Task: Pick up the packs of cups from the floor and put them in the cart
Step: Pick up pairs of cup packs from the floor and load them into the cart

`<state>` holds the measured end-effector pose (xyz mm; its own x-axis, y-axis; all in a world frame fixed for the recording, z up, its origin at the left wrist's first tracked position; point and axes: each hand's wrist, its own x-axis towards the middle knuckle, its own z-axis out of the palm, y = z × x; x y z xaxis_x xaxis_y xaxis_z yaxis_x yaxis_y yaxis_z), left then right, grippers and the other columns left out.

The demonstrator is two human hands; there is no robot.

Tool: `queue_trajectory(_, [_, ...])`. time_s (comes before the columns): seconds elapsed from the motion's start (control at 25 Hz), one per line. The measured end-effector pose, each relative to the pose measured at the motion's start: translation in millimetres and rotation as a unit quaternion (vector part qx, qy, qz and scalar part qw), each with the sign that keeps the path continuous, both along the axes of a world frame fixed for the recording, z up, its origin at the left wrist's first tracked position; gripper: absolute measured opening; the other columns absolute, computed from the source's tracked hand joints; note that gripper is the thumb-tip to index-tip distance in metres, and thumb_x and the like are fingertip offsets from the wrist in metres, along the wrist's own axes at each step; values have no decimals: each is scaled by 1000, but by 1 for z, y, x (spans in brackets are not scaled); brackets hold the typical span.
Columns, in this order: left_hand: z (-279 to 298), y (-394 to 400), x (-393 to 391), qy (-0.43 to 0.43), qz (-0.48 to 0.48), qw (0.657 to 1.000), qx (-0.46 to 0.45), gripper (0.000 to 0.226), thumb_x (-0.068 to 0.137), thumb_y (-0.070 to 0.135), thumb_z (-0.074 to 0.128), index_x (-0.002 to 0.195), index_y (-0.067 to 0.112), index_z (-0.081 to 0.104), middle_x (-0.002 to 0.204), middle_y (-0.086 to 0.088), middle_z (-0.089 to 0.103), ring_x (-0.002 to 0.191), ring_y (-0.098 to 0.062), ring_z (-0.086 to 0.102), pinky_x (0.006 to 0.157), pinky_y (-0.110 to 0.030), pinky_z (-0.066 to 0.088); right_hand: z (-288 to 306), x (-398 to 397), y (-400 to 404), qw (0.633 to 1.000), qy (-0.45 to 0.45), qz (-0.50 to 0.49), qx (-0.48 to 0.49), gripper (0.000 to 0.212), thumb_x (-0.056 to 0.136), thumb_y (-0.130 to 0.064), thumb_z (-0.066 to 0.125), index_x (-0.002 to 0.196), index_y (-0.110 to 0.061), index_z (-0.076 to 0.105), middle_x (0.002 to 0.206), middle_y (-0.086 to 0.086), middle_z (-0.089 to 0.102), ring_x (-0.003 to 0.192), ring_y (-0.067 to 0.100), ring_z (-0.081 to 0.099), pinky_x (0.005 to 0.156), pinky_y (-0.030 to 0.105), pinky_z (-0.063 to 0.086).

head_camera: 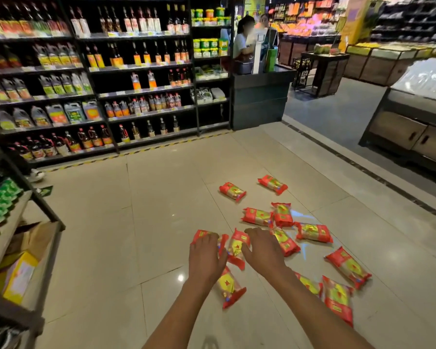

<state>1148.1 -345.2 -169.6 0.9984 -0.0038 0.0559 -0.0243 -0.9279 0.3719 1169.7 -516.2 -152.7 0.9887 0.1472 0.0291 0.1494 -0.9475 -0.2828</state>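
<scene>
On floor (161, 210): red-gold cup packs (314, 232); left grip (205, 253), right grip (263, 250) released, over packs.

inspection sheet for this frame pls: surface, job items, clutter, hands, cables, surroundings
Surface: glossy beige tiled floor, with a light glare spot near the left arm.
Job's things: about a dozen red packs of cups scattered on the floor at centre-right; no cart in view.
Clutter: open cardboard box and a yellow box on the low rack at left.
Hands: left hand lies over the nearest left pack; right hand reaches beside an upright-angled pack; grip on either not clear.
Cables: nothing seen.
Surroundings: bottle shelves behind, a counter with people at it, produce bins far right.
</scene>
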Motion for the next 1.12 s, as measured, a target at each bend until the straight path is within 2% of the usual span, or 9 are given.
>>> queue_trajectory(0.24, [-52,29,157,55,60,994,-79,37,96,44,55,119,16,61,112,-2,67,106,-27,61,87,-38,43,-56,154,12,996,86,-22,-4,45,100,-38,48,142,-21,54,130,3,64,122,25,57,102,38,43])
queue_trajectory(0.4, [-123,42,236,165,135,964,-160,43,94,43,60,124,13,59,113,-8,67,106,-29,63,84,-38,47,-117,239,9,984,174,-42,4,47,100,-37,50,143,-20,54,132,4,64,125,28,56,103,38,43])
queue_trajectory(0.48, [-169,44,263,217,213,912,-276,42,92,39,67,121,11,59,112,-10,66,105,-28,63,81,-33,47,-157,276,8,970,214,-84,72,44,99,-34,55,139,-16,58,129,6,66,120,27,60,98,35,47])
queue_trajectory(0.56, [-230,44,290,267,308,825,-392,38,91,34,71,115,6,59,110,-12,65,99,-26,62,80,-30,43,-218,319,6,932,261,-172,184,37,100,-30,59,133,-13,62,123,6,68,111,22,63,87,28,48])
queue_trajectory(0.68, [-353,34,315,332,392,734,-444,38,90,35,72,109,6,58,109,-11,62,93,-22,57,79,-31,41,-341,375,1,854,330,-284,285,40,98,-31,65,131,-10,61,118,3,64,104,17,58,82,23,43])
queue_trajectory(0.8, [-481,21,317,376,435,687,-444,66,68,62,74,99,6,58,94,-6,59,79,-19,54,71,-32,42,-477,409,-11,813,373,-331,299,47,94,-37,70,131,-9,60,120,6,62,106,20,58,90,30,45])
queue_trajectory(0.88, [-583,5,316,404,463,647,-451,82,53,71,71,98,3,61,93,-11,62,79,-25,59,73,-36,47,-581,429,-22,800,390,-347,295,51,91,-40,73,128,-8,61,113,5,62,105,22,61,93,33,49])
queue_trajectory(1.0, [-721,-22,316,408,503,591,-482,109,68,66,78,137,-11,46,135,-29,58,120,-44,60,101,-52,47,-722,450,-40,791,398,-357,297,44,91,-42,73,116,-7,65,93,3,62,75,11,57,72,23,47])
queue_trajectory(1.12, [-802,-34,321,370,545,590,-467,94,78,47,82,146,2,36,129,-7,55,112,-23,57,93,-36,46,-807,473,-52,798,379,-366,293,48,91,-44,73,119,-5,67,95,2,65,66,3,53,55,12,41])
